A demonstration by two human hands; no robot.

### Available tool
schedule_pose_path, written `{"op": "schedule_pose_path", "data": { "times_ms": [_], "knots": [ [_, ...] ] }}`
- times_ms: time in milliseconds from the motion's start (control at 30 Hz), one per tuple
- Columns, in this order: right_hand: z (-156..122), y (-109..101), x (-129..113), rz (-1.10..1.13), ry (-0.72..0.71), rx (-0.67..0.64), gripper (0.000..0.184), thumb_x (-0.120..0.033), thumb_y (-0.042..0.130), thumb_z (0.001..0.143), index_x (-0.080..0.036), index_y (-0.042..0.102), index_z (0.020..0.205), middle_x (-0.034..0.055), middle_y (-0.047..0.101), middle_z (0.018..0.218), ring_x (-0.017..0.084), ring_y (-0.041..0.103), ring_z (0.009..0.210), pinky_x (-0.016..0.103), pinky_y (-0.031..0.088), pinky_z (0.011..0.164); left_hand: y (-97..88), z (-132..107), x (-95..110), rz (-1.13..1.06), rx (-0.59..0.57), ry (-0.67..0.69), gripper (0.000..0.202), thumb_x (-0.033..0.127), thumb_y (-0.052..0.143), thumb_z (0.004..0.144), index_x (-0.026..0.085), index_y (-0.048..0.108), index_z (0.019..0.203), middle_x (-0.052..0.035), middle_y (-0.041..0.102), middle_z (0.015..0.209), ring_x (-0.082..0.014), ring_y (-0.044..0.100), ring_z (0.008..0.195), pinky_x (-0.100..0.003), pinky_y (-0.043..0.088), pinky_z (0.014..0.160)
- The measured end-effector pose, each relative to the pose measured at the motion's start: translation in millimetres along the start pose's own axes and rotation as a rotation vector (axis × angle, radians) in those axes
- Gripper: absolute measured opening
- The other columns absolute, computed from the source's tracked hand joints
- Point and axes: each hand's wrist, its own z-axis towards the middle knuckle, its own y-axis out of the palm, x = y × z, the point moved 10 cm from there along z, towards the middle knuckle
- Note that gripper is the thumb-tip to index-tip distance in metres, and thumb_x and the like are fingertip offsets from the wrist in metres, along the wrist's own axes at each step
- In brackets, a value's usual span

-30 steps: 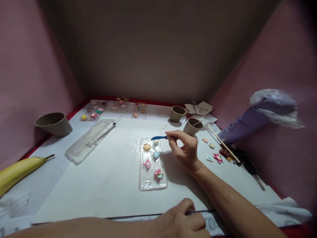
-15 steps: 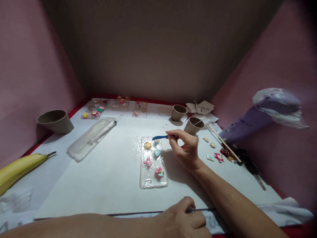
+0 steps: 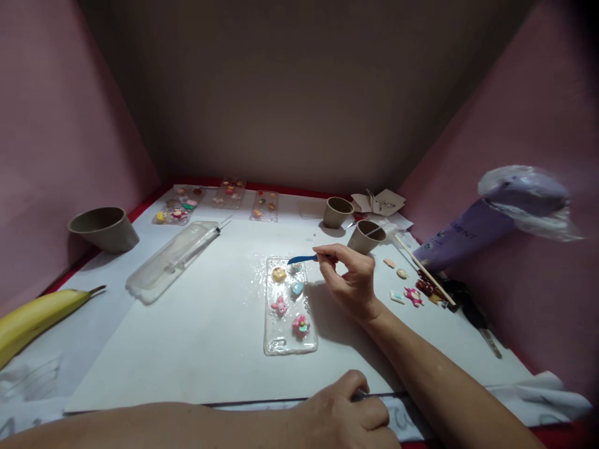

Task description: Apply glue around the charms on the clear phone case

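Between the thumb and fingertips of my right hand (image 3: 349, 277) is a small blue plastic knife (image 3: 302, 259). Its blade lies over the top edge of a clear phone case (image 3: 285, 340), above a small round charm (image 3: 296, 267). Glued-looking charms sit on the case: a yellow one (image 3: 279, 274), a blue one (image 3: 297, 289), a pink rabbit-like head (image 3: 280, 305) and a pink flower-like one (image 3: 301, 325). At the near table edge, my left hand (image 3: 344, 411) is curled, with a greyish bit showing by its fingers; what it is stays hidden.
Loose charms (image 3: 413, 297), a wooden stick (image 3: 425, 271) and two cups (image 3: 337, 213) are on the right. Decorated cases (image 3: 264, 206) line the back. Leftward are a clear plastic tray (image 3: 171, 265), another cup (image 3: 103, 231) and a banana (image 3: 44, 315). A purple wrapped tube (image 3: 472, 227) leans right.
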Motion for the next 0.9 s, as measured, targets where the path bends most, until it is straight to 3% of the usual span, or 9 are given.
{"op": "schedule_pose_path", "data": {
  "times_ms": [267,500,900],
  "knots": [
    [-1,-1,2,-0.003,0.002,0.005,0.020,-0.008,0.054,0.077,-0.018,0.068,0.085,0.0012,0.068,0.071,0.012,0.057,0.057,0.027,0.048,0.056,10.8,-1,1,0.015,-0.103,0.014,0.034,0.021,0.064,0.087,0.015,0.043,0.062,0.0053,0.038,0.058,-0.0101,0.035,0.059,-0.030,0.037,0.072],
    [0,-1,0,-0.009,-0.015,0.006,0.020,-0.007,0.054,0.077,-0.018,0.068,0.086,0.0022,0.068,0.073,0.012,0.057,0.058,0.028,0.048,0.056,-5.0,1,-1,-0.011,0.041,-0.005,0.030,0.017,0.064,0.087,0.015,0.046,0.063,0.0054,0.039,0.056,-0.0104,0.034,0.059,-0.029,0.038,0.071],
    [0,0,-5,-0.015,-0.049,-0.008,0.021,-0.005,0.054,0.076,-0.016,0.068,0.087,0.0028,0.068,0.073,0.012,0.057,0.057,0.028,0.047,0.055,-5.5,1,0,-0.019,0.056,0.002,0.028,0.014,0.066,0.084,0.014,0.048,0.063,0.0052,0.041,0.056,-0.0105,0.035,0.059,-0.029,0.038,0.070]
  ]
}}
